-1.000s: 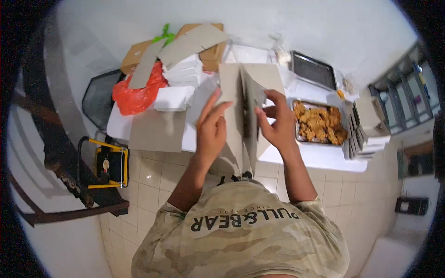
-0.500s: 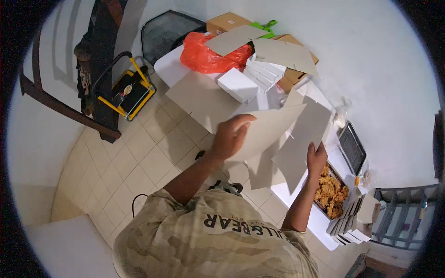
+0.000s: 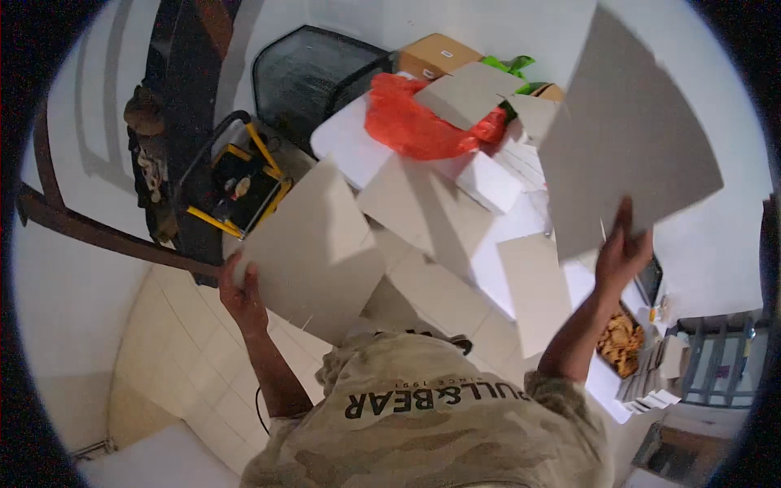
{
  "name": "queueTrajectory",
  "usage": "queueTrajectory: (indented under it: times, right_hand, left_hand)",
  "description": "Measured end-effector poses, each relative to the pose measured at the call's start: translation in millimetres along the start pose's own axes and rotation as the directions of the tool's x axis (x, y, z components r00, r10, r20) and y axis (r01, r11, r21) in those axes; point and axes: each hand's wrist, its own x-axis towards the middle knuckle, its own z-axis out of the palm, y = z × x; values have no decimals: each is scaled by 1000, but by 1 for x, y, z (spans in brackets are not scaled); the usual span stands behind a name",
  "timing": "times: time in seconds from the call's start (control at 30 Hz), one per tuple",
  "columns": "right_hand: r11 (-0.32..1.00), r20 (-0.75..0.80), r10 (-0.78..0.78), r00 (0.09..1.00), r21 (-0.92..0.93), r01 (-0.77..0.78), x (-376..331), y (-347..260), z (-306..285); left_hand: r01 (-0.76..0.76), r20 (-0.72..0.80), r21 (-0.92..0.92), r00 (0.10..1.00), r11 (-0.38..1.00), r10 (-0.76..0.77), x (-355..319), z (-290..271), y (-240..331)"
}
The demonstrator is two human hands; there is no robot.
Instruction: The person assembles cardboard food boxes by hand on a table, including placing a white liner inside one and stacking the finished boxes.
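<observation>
My left hand [image 3: 242, 299] pinches the left edge of a flat grey cardboard sheet [image 3: 313, 256], thumb on its face, and holds it over the floor left of the table. Raised on the right, a second grey cardboard sheet [image 3: 630, 146] is gripped at its lower edge by my right hand [image 3: 625, 256]. The two sheets are well apart. Between them, more grey sheets lie on the white table [image 3: 342, 150]: one loose sheet [image 3: 427, 207] overhangs its left side, and another sheet [image 3: 533, 285] lies nearer the right hand.
Farther back on the table are a red plastic bag [image 3: 415, 122], white boxes [image 3: 492, 180] and a brown carton [image 3: 439, 55]. A tray of fried food [image 3: 620, 342] stands at right beside stacked folded boxes [image 3: 647, 374]. A yellow-and-black trolley [image 3: 244, 183] stands left on the tiled floor.
My hands have spread apart. The left has moved left with one sheet, and the right has lifted another up and to the right. The view has shifted too.
</observation>
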Motion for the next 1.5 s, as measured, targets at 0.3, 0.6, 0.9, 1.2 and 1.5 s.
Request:
queueTrajectory:
  times: [0.3,0.6,0.9,1.2,1.5]
  right_hand:
    - [825,620,-542,567,265,499,-83,-86,356]
    - [839,831,-530,168,485,246,-244,-41,469]
    - [917,864,-202,461,3,398,-193,64,511]
    - [897,961,-41,272,-85,434,-161,34,465]
    - [779,837,199,510,181,-601,-174,-48,312]
  left_hand:
    - [173,12,254,983,951,-182,44,-98,-48]
    - [310,-142,281,949,908,-280,39,-124,-63]
    - [306,-4,315,947,898,-322,105,-66,-48]
    - [125,73,181,988,976,-140,137,-26,-45]
    - [79,185,-448,983,891,5,156,44,17]
